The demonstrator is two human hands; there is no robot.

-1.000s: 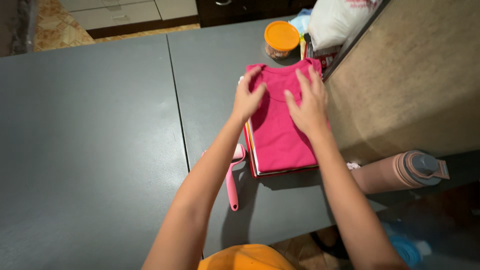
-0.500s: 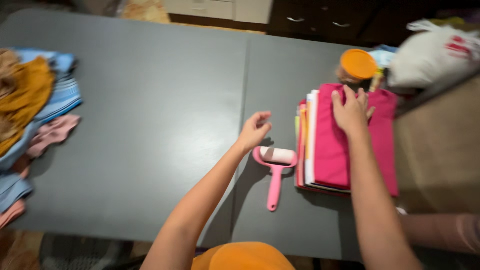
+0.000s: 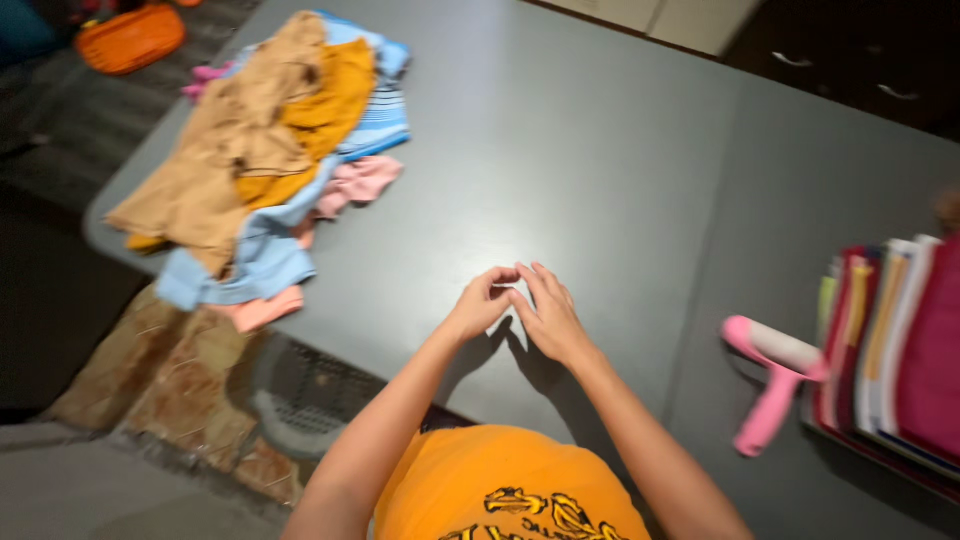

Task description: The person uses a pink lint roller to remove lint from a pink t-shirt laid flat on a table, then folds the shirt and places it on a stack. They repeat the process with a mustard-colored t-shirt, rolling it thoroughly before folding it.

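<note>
My left hand [image 3: 478, 306] and my right hand [image 3: 549, 316] meet over the middle of the grey table [image 3: 610, 170], their fingertips touching. The left hand's fingers are curled in, and the right hand's fingers are stretched out and apart. I see nothing held in either hand. A pink lint roller [image 3: 772, 378] lies to the right of my hands, against a stack of folded clothes [image 3: 900, 350] with a magenta piece on top. A loose pile of unfolded clothes [image 3: 255, 165] in tan, mustard, blue and pink sits at the table's far left.
The table's near-left corner is rounded, with a stone-tiled floor [image 3: 150, 380] and a dark mat below it. An orange object [image 3: 130, 38] lies on the floor at the top left. Dark cabinets [image 3: 860, 60] stand beyond the table.
The view has swung left, from the folded stack to the loose clothes pile. Both hands left the magenta garment and came together over the table's middle.
</note>
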